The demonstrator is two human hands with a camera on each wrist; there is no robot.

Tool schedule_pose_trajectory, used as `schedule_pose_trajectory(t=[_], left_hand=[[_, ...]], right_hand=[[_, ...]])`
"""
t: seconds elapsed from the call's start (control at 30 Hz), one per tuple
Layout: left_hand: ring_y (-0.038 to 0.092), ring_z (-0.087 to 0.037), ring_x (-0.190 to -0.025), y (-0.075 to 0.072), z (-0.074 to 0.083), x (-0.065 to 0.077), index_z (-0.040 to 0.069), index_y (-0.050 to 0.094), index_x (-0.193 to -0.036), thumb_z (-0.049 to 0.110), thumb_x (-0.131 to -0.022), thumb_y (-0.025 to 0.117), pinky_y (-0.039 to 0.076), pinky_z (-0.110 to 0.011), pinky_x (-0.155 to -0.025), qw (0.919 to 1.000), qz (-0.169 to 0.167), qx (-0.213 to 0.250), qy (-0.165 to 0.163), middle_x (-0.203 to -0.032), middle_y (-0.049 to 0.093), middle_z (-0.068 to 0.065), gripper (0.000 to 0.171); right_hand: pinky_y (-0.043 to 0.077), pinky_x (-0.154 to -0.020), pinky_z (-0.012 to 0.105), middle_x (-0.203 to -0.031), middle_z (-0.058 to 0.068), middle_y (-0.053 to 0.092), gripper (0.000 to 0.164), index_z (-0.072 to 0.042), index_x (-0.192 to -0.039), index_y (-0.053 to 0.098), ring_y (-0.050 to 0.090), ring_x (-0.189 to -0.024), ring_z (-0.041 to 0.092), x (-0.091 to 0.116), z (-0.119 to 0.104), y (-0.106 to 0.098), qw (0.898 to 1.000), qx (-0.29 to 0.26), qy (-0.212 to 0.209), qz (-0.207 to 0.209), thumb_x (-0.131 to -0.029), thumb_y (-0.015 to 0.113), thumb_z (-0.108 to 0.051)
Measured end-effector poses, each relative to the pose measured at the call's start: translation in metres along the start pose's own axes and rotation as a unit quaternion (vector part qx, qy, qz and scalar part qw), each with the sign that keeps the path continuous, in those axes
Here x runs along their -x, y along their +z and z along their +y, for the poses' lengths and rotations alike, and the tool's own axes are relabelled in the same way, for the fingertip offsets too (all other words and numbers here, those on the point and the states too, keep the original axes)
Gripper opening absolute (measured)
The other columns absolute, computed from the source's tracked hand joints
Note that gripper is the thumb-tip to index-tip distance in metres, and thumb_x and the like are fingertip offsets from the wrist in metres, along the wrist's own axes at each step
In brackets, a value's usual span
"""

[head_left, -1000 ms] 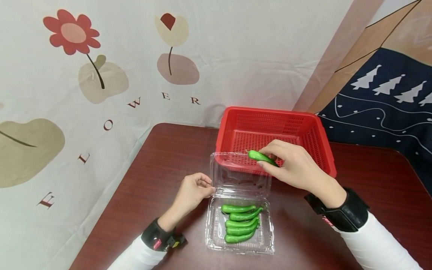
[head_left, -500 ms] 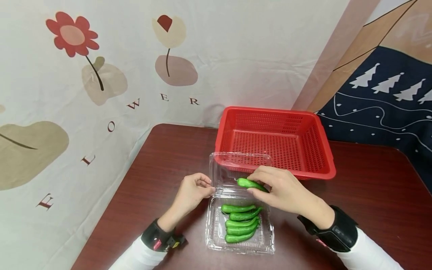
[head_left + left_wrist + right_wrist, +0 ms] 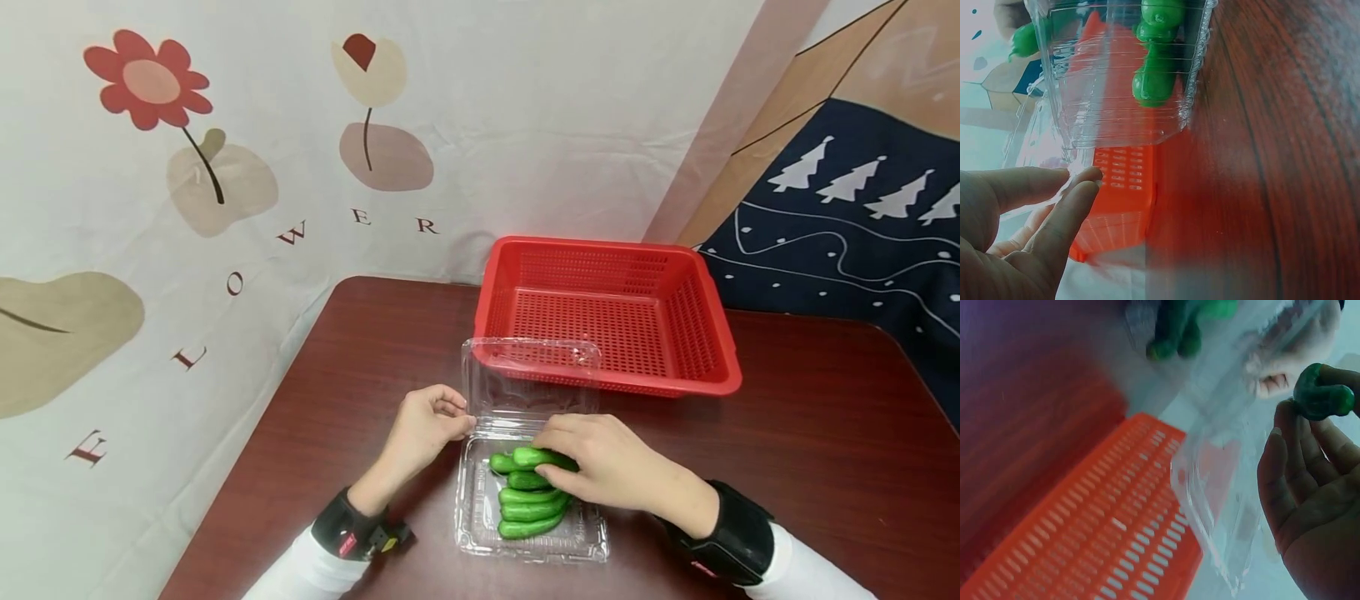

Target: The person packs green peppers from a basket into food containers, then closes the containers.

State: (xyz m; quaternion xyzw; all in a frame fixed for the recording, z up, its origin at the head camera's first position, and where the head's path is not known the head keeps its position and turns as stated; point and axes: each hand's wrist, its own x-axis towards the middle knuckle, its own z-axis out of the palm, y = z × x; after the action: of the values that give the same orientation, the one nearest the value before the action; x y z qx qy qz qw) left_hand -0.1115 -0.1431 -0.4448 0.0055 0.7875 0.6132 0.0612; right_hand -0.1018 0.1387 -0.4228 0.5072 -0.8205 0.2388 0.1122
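My right hand (image 3: pixel 603 465) pinches a small green cucumber (image 3: pixel 532 457) between thumb and fingers, low over the back of a clear plastic clamshell box (image 3: pixel 472 546). In the right wrist view the held cucumber (image 3: pixel 1319 403) shows its bumpy end. Several more cucumbers (image 3: pixel 525 512) lie side by side in the box, partly covered by my right hand. The box's lid (image 3: pixel 510 387) stands raised at the back. At the left end of the hinge, my left hand (image 3: pixel 422 429) pinches the box's edge; in the left wrist view its thumb and finger meet at the clear plastic (image 3: pixel 1075 164).
Behind the box stands a red perforated plastic basket (image 3: pixel 716 375), overlapped by the lid in the head view. Dark wood-grain table (image 3: pixel 330 358) surrounds them. A printed cloth (image 3: pixel 525 108) hangs along the back and left.
My right hand has come down and toward me from over the basket's front, bringing the cucumber over the box's back part. My left hand has stayed at the hinge.
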Motion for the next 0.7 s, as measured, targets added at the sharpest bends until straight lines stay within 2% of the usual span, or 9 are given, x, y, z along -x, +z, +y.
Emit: schedule_pose_trajectory(t=[0.3,0.7], left_hand=[[0.073,-0.019,-0.070,0.000,0.002,0.000,-0.007,0.067,-0.094,-0.010,-0.080,0.080,0.062,-0.028,-0.064,0.9999,0.000,0.007,-0.009,-0.077,0.069,-0.009,0.019],[0.074,-0.020,-0.071,0.000,0.003,0.000,-0.006,0.068,-0.095,-0.007,-0.081,0.082,0.062,-0.028,-0.064,0.9999,-0.001,-0.007,-0.009,-0.077,0.070,-0.008,0.020]], right_hand=[[0.059,-0.074,0.026,-0.092,-0.008,0.071,0.017,-0.015,-0.098,0.075,0.069,-0.084,0.006,0.003,-0.006,0.017,0.999,0.033,-0.020,-0.036,-0.088,0.085,-0.026],[0.058,-0.073,0.024,-0.088,-0.010,0.069,0.015,-0.018,-0.096,0.075,0.066,-0.081,0.004,0.005,-0.007,0.025,0.997,0.031,-0.023,-0.065,-0.089,0.083,-0.028]])
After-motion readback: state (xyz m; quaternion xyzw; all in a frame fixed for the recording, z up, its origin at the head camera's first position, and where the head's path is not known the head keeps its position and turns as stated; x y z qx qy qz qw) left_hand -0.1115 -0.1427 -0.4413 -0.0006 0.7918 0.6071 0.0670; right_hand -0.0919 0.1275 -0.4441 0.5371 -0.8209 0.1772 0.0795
